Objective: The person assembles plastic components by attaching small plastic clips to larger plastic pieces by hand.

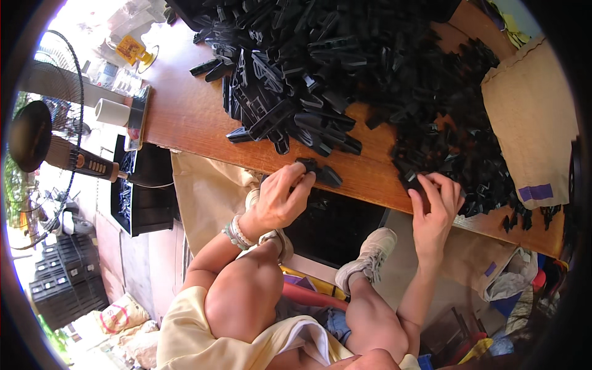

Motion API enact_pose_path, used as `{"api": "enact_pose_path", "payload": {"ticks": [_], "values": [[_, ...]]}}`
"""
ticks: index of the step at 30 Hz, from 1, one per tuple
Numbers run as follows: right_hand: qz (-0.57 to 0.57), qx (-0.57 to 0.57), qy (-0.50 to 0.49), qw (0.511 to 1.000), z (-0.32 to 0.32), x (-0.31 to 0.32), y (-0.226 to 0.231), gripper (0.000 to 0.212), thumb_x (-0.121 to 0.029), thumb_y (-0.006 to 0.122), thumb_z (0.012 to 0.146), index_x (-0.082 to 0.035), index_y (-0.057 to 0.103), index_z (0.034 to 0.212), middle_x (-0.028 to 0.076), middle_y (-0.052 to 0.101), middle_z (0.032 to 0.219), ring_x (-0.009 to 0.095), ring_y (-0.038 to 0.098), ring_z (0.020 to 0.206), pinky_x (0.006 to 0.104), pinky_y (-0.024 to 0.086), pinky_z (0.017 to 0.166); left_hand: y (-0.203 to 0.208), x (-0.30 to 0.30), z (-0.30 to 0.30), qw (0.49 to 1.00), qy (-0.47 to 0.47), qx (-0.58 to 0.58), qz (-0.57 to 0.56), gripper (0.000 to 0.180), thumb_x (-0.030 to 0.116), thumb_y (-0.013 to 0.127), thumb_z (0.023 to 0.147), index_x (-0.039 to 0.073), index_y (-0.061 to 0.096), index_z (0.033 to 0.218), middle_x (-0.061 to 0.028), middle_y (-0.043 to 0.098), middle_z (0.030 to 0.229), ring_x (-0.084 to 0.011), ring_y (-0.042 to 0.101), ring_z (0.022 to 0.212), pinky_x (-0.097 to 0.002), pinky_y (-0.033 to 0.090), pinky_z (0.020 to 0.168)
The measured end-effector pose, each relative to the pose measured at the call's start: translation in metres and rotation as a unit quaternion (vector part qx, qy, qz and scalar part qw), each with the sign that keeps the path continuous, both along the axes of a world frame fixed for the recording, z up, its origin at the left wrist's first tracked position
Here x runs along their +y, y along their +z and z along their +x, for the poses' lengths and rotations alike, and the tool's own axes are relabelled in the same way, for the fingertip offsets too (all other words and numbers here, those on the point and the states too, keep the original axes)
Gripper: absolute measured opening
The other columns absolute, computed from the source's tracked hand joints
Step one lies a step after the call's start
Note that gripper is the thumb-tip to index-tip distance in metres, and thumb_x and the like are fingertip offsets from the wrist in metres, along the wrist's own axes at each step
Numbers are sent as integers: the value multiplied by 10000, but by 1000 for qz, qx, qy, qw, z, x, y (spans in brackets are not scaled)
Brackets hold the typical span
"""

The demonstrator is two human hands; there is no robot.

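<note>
My left hand (285,196) pinches a long black plastic part (322,173) just over the near edge of the wooden table (191,120). Beaded bracelets circle that wrist. Farther right, the fingers of my right hand (436,200) close at the border of a heap of small black plastic pieces (444,163); what lies between the fingertips is dark and too small to make out. Beyond my left hand spreads a big pile of long black plastic parts (271,92), lying every which way.
Below the table edge is a black bin (330,228) by my feet. A tan sack (530,117) lies at the right end. At the left stand a fan (58,142), a white paper roll (112,112), another black crate (151,191) and stacked dark crates (65,280).
</note>
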State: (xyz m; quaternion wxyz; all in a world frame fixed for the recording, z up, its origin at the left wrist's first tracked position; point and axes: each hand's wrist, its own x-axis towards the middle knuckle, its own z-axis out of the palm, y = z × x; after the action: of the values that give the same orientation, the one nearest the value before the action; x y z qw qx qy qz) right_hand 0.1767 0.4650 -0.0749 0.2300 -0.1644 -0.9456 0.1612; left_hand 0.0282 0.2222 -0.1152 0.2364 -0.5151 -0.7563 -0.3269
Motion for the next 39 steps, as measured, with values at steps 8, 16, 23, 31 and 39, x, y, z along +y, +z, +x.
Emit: {"api": "enact_pose_path", "payload": {"ticks": [8, 16, 23, 31, 39], "values": [[14, 68, -25, 997, 2, 2, 3, 296, -37, 733, 783, -46, 671, 1073, 66, 633, 1061, 272, 561, 1015, 408, 372, 887, 25, 8, 13, 995, -41, -23, -90, 496, 329, 849, 687, 16, 659, 1021, -64, 499, 793, -190, 490, 591, -305, 396, 498], [-75, 126, 42, 988, -6, -22, 2, 311, 37, 724, 758, -14, 671, 1060, 106, 632, 980, 293, 581, 922, 399, 456, 806, 31, 8, 15, 986, -48, -75, -143, 396, 95, 721, 717, 36, 604, 1091, -110, 523, 936, -241, 516, 789, -349, 457, 654], [-234, 52, 196, 951, -23, -36, -5, 327, 45, 756, 701, 2, 691, 1018, 95, 608, 907, 265, 554, 845, 363, 462, 735, 26, 11, -7, 971, -174, -139, -89, 460, -101, 647, 672, 23, 600, 1113, -136, 629, 1094, -300, 578, 921, -383, 514, 736], [-243, 28, 213, 946, -29, -45, 2, 336, 37, 759, 696, 10, 702, 1026, 92, 603, 893, 265, 551, 858, 366, 460, 746, 15, 8, -5, 954, -148, -262, 5, 443, -3, 735, 773, 42, 593, 1190, -102, 611, 905, -293, 575, 868, -366, 498, 771], [-276, 84, 157, 945, -27, -51, -8, 294, 43, 736, 735, 19, 706, 1027, 87, 608, 892, 257, 549, 845, 354, 456, 746, 12, 18, -11, 951, -150, -269, 18, 492, -25, 763, 749, 28, 600, 1210, -107, 686, 1053, -272, 640, 860, -357, 544, 738]]}}
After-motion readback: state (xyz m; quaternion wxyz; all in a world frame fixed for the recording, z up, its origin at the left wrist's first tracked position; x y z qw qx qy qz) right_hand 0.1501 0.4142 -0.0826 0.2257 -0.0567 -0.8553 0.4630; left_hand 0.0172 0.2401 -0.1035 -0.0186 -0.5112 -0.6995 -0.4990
